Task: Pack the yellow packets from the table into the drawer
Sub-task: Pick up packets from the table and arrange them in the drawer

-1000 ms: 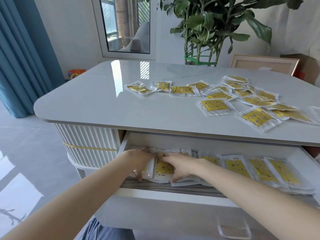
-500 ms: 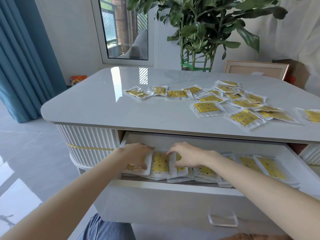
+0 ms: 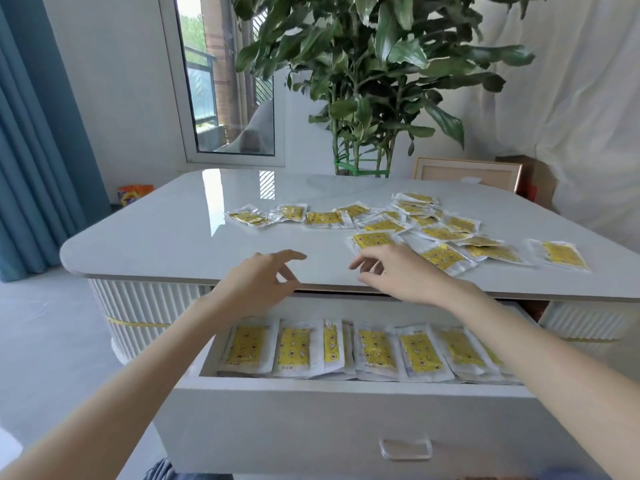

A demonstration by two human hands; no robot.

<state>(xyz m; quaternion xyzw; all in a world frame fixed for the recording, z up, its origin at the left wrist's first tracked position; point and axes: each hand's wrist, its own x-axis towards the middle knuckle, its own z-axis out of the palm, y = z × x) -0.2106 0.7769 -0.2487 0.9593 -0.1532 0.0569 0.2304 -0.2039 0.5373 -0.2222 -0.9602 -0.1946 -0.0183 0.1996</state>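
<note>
Yellow packets: two groups. One lot sits in the open drawer [image 3: 346, 403], a row of packets [image 3: 374, 349] laid flat and overlapping, running from the left wall across to the right, labels up. The rest, loose packets [image 3: 446, 233], are scattered over the right half of the table [image 3: 166, 237], some overlapping, with a few strung out in a line toward the middle; one packet [image 3: 562, 254] lies apart near the right edge. Both hands are up over the table's front edge, above the drawer, holding nothing. Left hand [image 3: 258, 280]: fingers spread loosely, curled a bit, over bare tabletop, well apart from any packet. Right hand [image 3: 398, 271]: fingers spread and slightly bent, tips just beside the nearest table packet [image 3: 372, 239]; can't tell if they touch it. Drawer front has a clear handle [image 3: 405, 448]. Behind the table: a big leafy plant [image 3: 374, 71], a window [image 3: 228, 81], blue curtain [image 3: 31, 133] on the left, a picture frame [image 3: 467, 173] leaning at the back right.
</note>
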